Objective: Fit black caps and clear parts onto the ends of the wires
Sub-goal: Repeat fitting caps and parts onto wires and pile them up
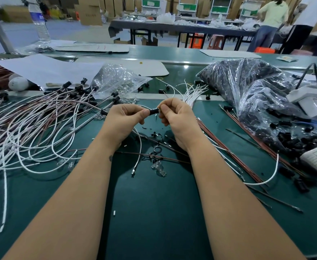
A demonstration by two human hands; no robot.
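Two hands (150, 117) pinching black cap (153, 111), green bench (154, 212), cluttered workshop behind

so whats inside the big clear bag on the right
The clear bag is packed with small black caps, some showing at its lower end. Glare and folds hide how deep they go.

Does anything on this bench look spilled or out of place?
Yes. Black caps have spilled from the open plastic bag on the right onto the green table. A few clear parts and small black bits lie scattered below the hands.
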